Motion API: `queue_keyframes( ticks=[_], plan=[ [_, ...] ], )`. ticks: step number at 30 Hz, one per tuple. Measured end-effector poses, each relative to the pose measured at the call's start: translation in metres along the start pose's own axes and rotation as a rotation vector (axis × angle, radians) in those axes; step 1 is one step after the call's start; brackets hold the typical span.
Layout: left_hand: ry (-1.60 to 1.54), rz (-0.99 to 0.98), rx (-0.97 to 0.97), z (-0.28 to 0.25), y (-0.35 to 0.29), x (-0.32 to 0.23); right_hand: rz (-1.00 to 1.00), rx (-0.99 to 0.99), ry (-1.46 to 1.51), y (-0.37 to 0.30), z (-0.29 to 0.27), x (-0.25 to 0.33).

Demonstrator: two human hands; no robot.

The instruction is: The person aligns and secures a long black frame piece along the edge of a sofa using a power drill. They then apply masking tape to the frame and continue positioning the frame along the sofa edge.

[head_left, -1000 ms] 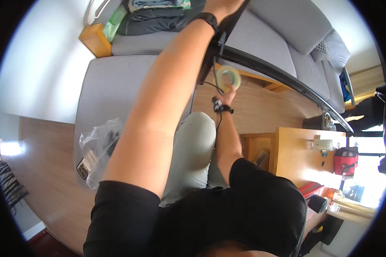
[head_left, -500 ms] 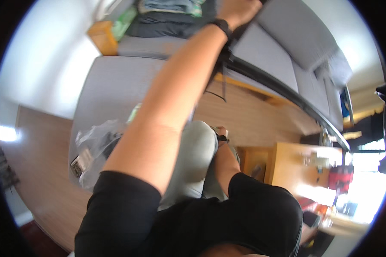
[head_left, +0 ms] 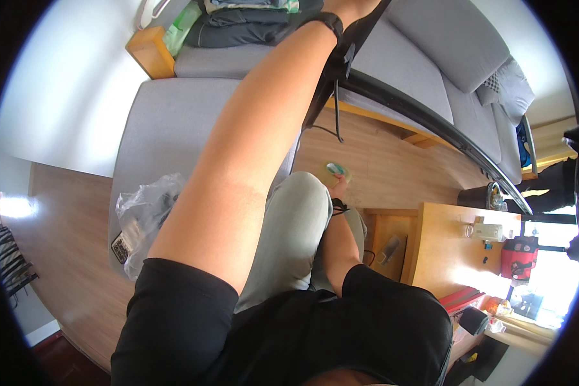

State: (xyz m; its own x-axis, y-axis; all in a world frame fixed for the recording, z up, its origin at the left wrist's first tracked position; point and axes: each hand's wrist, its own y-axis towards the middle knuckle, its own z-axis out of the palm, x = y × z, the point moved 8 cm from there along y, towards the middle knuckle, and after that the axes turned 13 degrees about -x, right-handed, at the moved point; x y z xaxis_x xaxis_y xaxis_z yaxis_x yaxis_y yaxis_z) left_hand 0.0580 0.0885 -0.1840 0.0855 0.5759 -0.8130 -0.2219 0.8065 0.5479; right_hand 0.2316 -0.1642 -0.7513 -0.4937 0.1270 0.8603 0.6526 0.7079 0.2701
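My left arm reaches far forward, with a black band at the wrist. My left hand (head_left: 359,9) is at the upper edge, beside the upright black post (head_left: 352,42) of a frame; its fingers are cut off by the picture's edge. Past my right knee, low over the wood floor, my right hand (head_left: 340,187) is closed on a small round green and white thing (head_left: 336,169) that looks like a roll of tape. Another black band sits on this wrist. A long black bar (head_left: 424,114) runs from the post toward the right.
A grey sofa (head_left: 405,71) stands behind the bar, with folded clothes (head_left: 241,27) at its left. On the grey seat (head_left: 167,119) to my left lies a clear plastic bag (head_left: 149,202). A wooden table (head_left: 444,251) stands at the right, with a red bag (head_left: 520,258) beyond it.
My left hand has shifted up, partly out of the picture. The round green and white thing has come into sight at my right hand. The view is sharper now.
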Motion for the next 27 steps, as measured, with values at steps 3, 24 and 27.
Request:
queue_keyframes(
  ticks=[3,24,27],
  plan=[
    [0.015,0.039,0.006,0.004,0.003,-0.002,0.127,0.203,-0.138,-0.017,0.007,-0.043],
    [0.115,0.049,0.005,0.009,0.005,0.005,0.153,0.067,-0.103,-0.002,-0.012,-0.058],
    [0.092,0.070,-0.017,0.006,0.010,0.004,0.255,0.300,-0.331,0.006,0.010,-0.085]
  ],
)
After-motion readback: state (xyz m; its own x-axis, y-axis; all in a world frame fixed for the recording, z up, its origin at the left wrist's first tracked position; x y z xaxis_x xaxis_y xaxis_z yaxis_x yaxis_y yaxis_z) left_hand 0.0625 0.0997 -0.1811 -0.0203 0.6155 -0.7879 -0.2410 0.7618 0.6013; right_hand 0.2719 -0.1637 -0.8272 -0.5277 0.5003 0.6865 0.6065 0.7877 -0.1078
